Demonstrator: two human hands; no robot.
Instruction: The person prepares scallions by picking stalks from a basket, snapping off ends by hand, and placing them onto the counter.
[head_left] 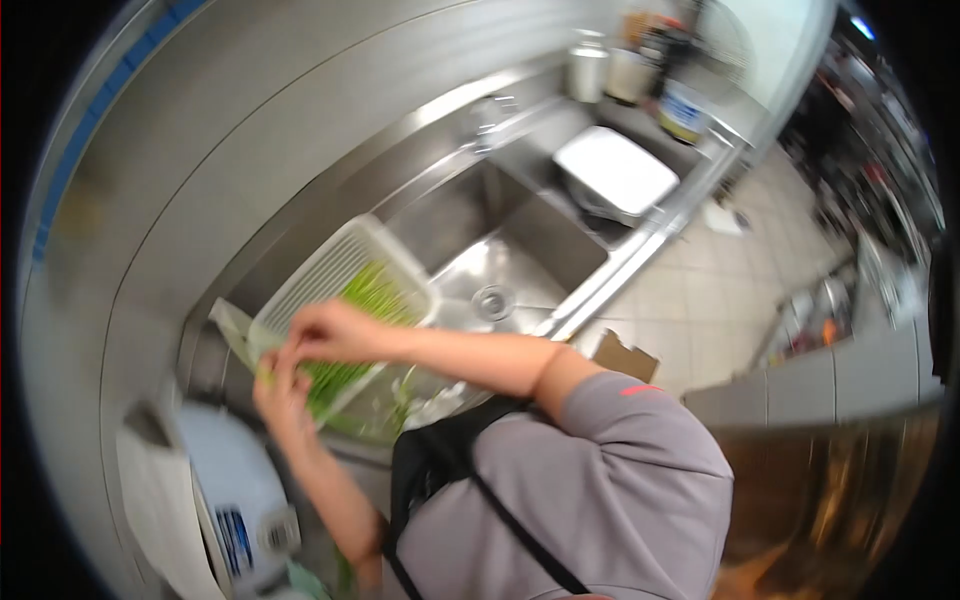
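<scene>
A white slatted plastic basket [407,262] stands beside the sink, with thin green stalks [372,292] lying in it. Over its left end my two hands meet. My right hand [335,330] is bent at the wrist with its fingers pinched together. Just below it, my left hand [280,388] has its fingers curled in, close to the right fingertips. Whatever lies between the fingers is blurred and too small to name. A pale green sheet-like piece [235,328] sticks up beside the hands at the basket's corner.
The steel sink basin [540,235] with its drain and a tap [485,125] lies to the right of the basket. A white-lidded container [617,172] stands past it, near jars and a labelled tub [683,112]. Loose green and white scraps [425,405] lie near my body. A blue-and-white package [235,490] is at lower left.
</scene>
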